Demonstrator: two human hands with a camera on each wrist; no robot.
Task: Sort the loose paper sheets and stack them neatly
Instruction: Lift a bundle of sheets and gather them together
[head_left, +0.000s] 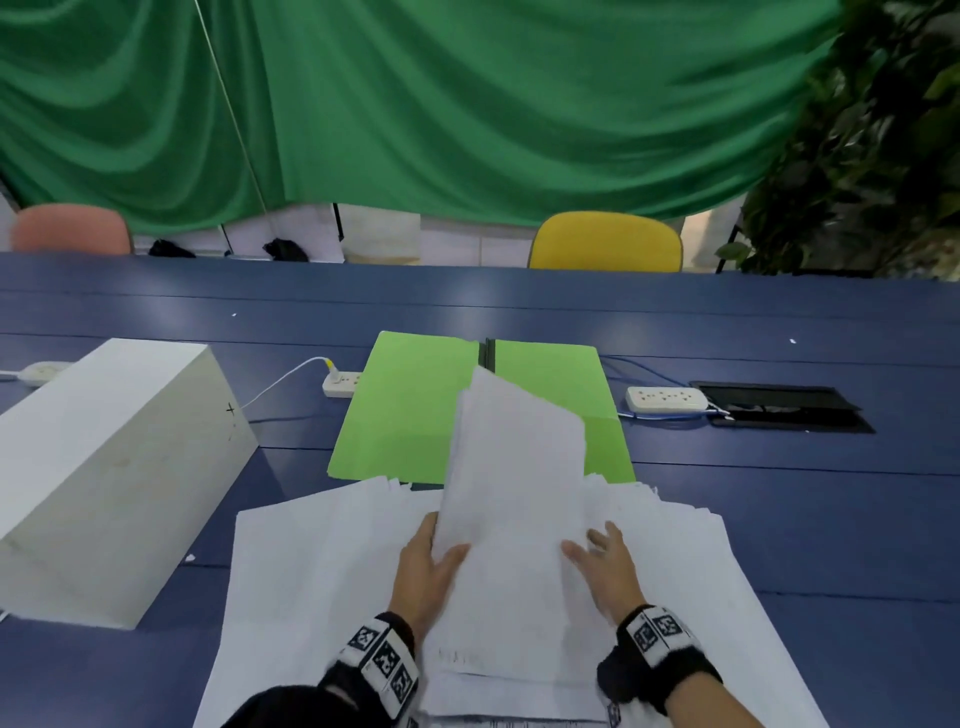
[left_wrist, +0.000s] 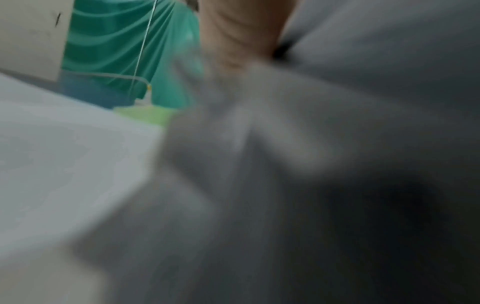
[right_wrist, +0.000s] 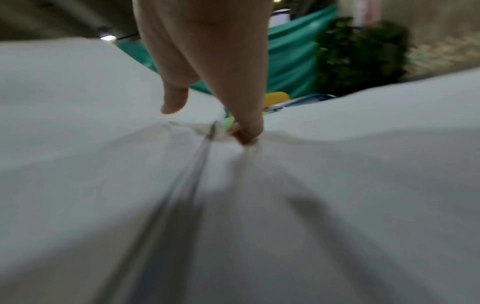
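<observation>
Several loose white sheets (head_left: 322, 571) lie fanned over the near part of the blue table (head_left: 779, 499). A bundle of sheets (head_left: 514, 467) stands tilted up from the pile's middle. My left hand (head_left: 434, 545) grips the bundle's left edge, thumb on the front face and fingers behind. My right hand (head_left: 597, 551) is at the bundle's right edge with straight, spread fingers. In the right wrist view a fingertip (right_wrist: 249, 127) touches paper (right_wrist: 363, 164) and the thumb hangs free. The left wrist view is blurred; it shows skin of the left hand (left_wrist: 239, 30) and grey paper (left_wrist: 64, 164).
An open green folder (head_left: 405, 410) lies just behind the pile. A large white box (head_left: 104, 467) stands at the left. Two power strips (head_left: 340, 383) (head_left: 665, 399) with cables and a black cable hatch (head_left: 779, 408) lie farther back. A yellow chair (head_left: 605, 241) and a pink chair (head_left: 70, 228) stand beyond the table.
</observation>
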